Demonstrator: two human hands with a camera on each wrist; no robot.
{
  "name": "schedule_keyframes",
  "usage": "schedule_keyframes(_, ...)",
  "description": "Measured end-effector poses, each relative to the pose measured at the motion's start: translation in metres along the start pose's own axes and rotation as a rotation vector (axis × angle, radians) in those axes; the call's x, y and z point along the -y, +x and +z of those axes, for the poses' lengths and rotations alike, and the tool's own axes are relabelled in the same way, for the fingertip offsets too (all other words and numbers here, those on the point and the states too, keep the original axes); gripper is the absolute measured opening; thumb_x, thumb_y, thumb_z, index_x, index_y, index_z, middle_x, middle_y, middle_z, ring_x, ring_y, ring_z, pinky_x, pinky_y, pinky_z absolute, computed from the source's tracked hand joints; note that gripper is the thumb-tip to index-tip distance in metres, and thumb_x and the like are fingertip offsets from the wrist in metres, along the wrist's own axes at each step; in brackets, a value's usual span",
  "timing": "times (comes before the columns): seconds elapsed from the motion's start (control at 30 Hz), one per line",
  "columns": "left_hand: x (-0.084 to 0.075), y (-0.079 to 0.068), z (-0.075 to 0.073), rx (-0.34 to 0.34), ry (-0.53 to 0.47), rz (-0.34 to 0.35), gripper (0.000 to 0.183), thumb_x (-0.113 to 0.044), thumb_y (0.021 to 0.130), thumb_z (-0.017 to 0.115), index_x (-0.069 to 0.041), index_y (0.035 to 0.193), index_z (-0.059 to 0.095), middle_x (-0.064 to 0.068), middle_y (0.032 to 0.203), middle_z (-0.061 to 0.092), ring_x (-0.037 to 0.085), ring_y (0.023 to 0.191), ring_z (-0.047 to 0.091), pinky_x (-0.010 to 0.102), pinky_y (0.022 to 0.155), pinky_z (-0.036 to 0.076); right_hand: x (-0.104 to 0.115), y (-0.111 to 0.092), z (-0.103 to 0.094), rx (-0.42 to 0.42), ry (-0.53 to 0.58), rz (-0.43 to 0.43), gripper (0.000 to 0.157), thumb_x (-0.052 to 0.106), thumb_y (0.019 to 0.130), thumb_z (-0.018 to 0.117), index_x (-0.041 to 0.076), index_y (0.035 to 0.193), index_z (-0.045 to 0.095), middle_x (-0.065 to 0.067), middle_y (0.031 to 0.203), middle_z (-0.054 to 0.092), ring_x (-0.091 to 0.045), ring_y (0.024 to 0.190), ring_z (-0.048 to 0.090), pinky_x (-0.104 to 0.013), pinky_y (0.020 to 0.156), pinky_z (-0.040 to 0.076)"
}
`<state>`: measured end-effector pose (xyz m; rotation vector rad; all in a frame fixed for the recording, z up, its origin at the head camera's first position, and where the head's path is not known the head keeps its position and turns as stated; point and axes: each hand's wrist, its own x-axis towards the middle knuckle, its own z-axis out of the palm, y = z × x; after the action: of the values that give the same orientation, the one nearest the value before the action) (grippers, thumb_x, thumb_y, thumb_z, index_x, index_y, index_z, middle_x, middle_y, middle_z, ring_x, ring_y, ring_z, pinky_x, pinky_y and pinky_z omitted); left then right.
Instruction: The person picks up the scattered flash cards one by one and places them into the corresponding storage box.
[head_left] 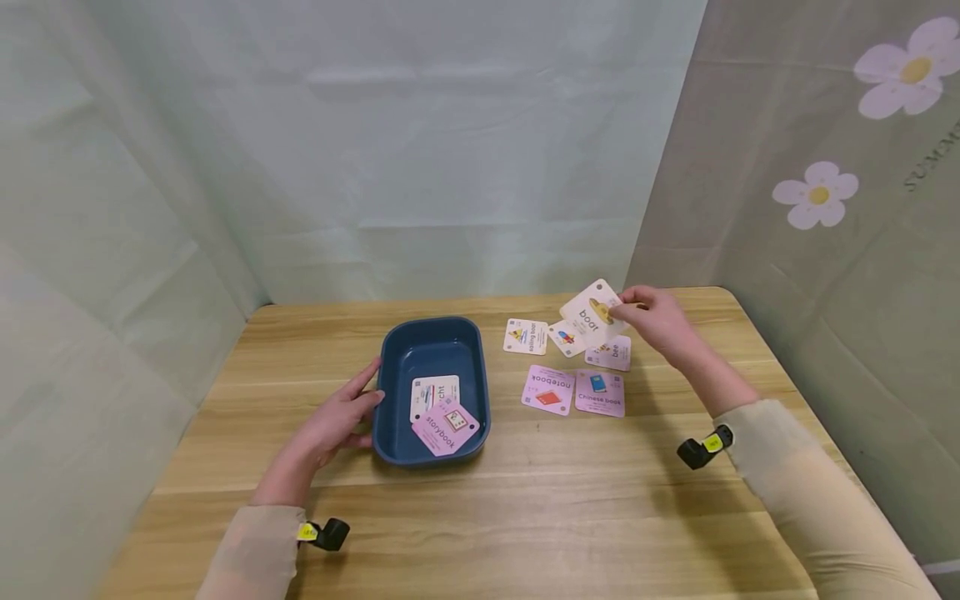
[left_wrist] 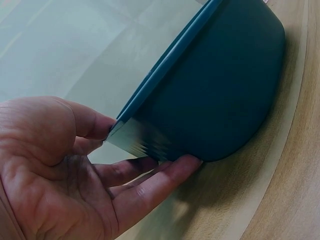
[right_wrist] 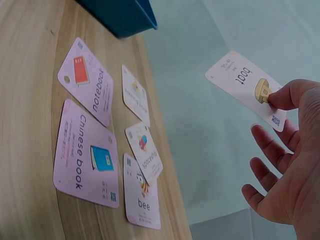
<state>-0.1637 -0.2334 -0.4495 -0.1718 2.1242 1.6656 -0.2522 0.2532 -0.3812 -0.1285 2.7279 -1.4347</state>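
My right hand (head_left: 660, 321) pinches a white card (right_wrist: 247, 87) marked "boat" between thumb and fingers, raised above the other cards. Beneath it in the head view lie a partly covered picture card (head_left: 567, 338) and the "bee" card (head_left: 611, 354). My left hand (head_left: 341, 417) holds the near-left side of a dark blue plastic bin (left_wrist: 215, 85), thumb at the rim and fingertips low along the outer wall. Inside the bin, a pink "storybook" card (head_left: 446, 428) overlaps a white card (head_left: 425, 392) whose word is partly hidden.
Right of the bin lie a "sailing boat" card (head_left: 525, 337), a pink "notebook" card (head_left: 548, 390) and a pink "Chinese book" card (head_left: 600, 393). The wooden table (head_left: 540, 517) meets a pale curtain (head_left: 450, 167) at its back edge.
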Motion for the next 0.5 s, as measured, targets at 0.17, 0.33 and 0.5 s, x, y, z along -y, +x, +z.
schedule_keyframes(0.17,-0.001,-0.001,0.001,-0.001,0.003,0.002,0.067,-0.026,0.110,0.046,-0.043,0.164,0.010,0.028,0.162,0.026,0.038,0.118,0.057,0.043,0.077,0.061,0.004,0.001,0.006,0.025,0.024,0.007,0.036,0.032,0.098,0.065,0.000,0.115,0.061,-0.019,0.124,0.059,-0.033,0.114,0.049,-0.042,0.091,0.039)
schedule_keyframes(0.33,-0.001,-0.001,0.000,0.002,0.013,0.010,0.066,-0.026,0.110,0.045,-0.041,0.164,0.011,0.028,0.161,0.026,0.037,0.116,0.059,0.042,0.077,0.061,0.008,0.001,0.010,0.040,0.045,-0.004,0.037,0.032,0.097,0.066,0.001,0.117,0.062,-0.019,0.123,0.061,-0.033,0.115,0.051,-0.045,0.095,0.040)
schedule_keyframes(0.5,0.000,-0.001,0.000,0.002,0.011,0.011,0.065,-0.026,0.110,0.045,-0.041,0.164,0.011,0.028,0.161,0.026,0.036,0.116,0.059,0.042,0.076,0.061,0.011,0.001,0.014,0.052,0.061,-0.009,0.037,0.031,0.097,0.066,0.000,0.117,0.062,-0.019,0.120,0.062,-0.033,0.113,0.052,-0.043,0.092,0.040)
